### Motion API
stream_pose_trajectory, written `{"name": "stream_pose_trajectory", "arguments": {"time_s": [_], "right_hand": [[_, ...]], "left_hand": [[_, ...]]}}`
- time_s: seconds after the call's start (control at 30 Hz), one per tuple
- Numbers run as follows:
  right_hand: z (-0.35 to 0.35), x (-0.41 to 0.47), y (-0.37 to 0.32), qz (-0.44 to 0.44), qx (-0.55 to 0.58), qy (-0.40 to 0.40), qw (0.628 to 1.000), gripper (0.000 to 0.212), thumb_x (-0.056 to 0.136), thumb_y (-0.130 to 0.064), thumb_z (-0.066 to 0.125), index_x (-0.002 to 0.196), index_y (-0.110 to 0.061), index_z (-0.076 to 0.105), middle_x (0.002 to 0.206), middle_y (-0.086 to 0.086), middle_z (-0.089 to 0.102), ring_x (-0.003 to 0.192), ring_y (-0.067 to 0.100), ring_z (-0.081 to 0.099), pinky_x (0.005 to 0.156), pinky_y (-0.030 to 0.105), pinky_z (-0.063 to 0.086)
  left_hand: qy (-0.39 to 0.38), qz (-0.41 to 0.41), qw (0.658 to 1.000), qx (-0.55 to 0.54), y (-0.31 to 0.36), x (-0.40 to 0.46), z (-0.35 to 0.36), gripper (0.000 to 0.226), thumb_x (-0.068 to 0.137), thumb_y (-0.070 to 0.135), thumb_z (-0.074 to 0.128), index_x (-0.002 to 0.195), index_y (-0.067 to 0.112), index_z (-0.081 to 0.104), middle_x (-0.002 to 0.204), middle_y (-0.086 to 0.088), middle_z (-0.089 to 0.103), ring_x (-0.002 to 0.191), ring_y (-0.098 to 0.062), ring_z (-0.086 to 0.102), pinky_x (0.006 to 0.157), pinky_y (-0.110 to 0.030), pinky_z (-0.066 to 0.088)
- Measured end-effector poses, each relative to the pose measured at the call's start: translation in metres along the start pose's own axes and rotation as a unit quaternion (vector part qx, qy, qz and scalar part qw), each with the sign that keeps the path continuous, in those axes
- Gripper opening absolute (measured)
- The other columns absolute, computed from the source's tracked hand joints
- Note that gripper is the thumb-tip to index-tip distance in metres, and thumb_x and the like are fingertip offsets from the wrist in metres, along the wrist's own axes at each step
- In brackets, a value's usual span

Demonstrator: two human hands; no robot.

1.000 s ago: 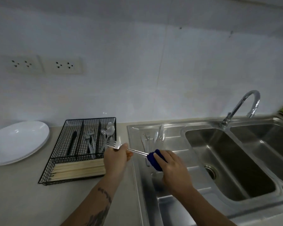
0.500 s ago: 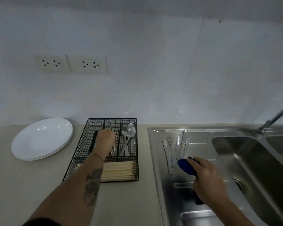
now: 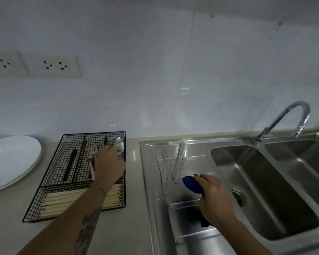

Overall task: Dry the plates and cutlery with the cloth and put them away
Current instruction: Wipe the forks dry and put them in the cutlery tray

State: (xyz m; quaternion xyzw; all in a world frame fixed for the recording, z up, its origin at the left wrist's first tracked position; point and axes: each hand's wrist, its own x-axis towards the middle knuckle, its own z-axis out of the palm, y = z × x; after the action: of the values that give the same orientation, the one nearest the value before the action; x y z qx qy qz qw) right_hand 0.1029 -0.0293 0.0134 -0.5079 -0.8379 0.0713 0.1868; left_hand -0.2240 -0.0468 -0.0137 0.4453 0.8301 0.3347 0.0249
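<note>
A black wire cutlery basket [image 3: 54, 173] stands on the counter. It holds forks [image 3: 91, 154], spoons [image 3: 119, 144], a black utensil [image 3: 70, 167] and chopsticks [image 3: 66, 200]. My left hand [image 3: 110, 163] hovers over the basket's right part, fingers loose, with nothing seen in it. My right hand [image 3: 215, 196] grips a blue cloth [image 3: 191, 184] over the steel drainboard [image 3: 195, 234]. Just left of the cloth lie wet knives [image 3: 179, 160] and a fork [image 3: 165, 162]. White stacked plates [image 3: 11, 159] sit at the far left.
A double steel sink [image 3: 260, 184] with a curved tap [image 3: 285, 118] fills the right side. Wall sockets [image 3: 52, 65] sit above the basket on the white tiled wall. Bare beige counter [image 3: 134, 181] separates basket and drainboard.
My left hand carried the fork from the cloth to the basket, laid it among the forks, and now draws back to the right without it. The right hand keeps the cloth.
</note>
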Motion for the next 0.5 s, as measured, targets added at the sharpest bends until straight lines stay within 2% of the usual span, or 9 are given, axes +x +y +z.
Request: {"name": "stream_pose_trajectory", "arguments": {"time_s": [0.07,0.17,0.27,0.33,0.4,0.5], "right_hand": [[-0.001,0.001,0.005,-0.005,0.001,-0.002,1.0,0.066,0.048,0.012,0.078,0.11,-0.011,0.07,0.104,0.003,0.069,0.09,0.025,0.064,0.076,0.034,0.052],[-0.002,0.002,0.02,-0.004,0.02,-0.006,1.0,0.065,0.051,0.012,0.076,0.112,-0.011,0.069,0.106,0.004,0.069,0.092,0.026,0.064,0.075,0.036,0.053],[-0.002,0.006,0.042,0.005,0.043,-0.015,0.999,0.065,0.057,0.011,0.07,0.117,-0.014,0.067,0.112,0.001,0.066,0.097,0.025,0.061,0.08,0.038,0.054],[-0.005,0.008,0.058,0.017,0.061,-0.016,0.998,0.067,0.058,0.013,0.066,0.118,-0.016,0.066,0.114,0.0,0.066,0.099,0.024,0.06,0.082,0.039,0.054],[-0.009,0.011,0.072,0.03,0.069,-0.018,0.997,0.068,0.057,0.015,0.065,0.118,-0.016,0.067,0.115,0.0,0.066,0.1,0.025,0.06,0.083,0.035,0.051],[-0.013,0.015,0.09,0.031,0.073,-0.033,0.996,0.067,0.06,0.014,0.064,0.119,-0.017,0.068,0.116,-0.001,0.066,0.101,0.025,0.06,0.085,0.031,0.047]], "left_hand": [[-0.054,0.032,0.997,-0.038,0.032,-0.008,0.019,0.021,0.084,0.002,0.056,0.096,0.011,0.071,0.098,-0.006,0.063,0.087,-0.022,0.06,0.075,-0.034,0.051],[-0.159,0.025,0.986,-0.047,0.069,-0.02,0.055,0.023,0.089,0.008,0.051,0.096,0.016,0.072,0.098,0.001,0.065,0.085,-0.014,0.059,0.076,-0.026,0.049],[-0.192,-0.015,0.981,-0.025,0.097,-0.031,0.088,0.025,0.083,0.003,0.047,0.069,0.016,0.063,0.074,0.002,0.062,0.067,-0.014,0.058,0.058,-0.022,0.048],[-0.188,-0.045,0.981,-0.016,0.111,-0.034,0.105,0.025,0.084,0.003,0.047,0.064,0.015,0.056,0.066,0.002,0.056,0.059,-0.012,0.054,0.05,-0.02,0.04],[-0.181,-0.055,0.982,0.009,0.121,-0.033,0.117,0.019,0.087,0.006,0.051,0.074,0.012,0.063,0.075,-0.002,0.062,0.068,-0.016,0.062,0.056,-0.022,0.046],[-0.166,-0.063,0.982,0.057,0.128,-0.031,0.127,0.012,0.087,0.013,0.056,0.092,0.012,0.067,0.091,-0.005,0.067,0.083,-0.022,0.067,0.073,-0.034,0.059]]}}
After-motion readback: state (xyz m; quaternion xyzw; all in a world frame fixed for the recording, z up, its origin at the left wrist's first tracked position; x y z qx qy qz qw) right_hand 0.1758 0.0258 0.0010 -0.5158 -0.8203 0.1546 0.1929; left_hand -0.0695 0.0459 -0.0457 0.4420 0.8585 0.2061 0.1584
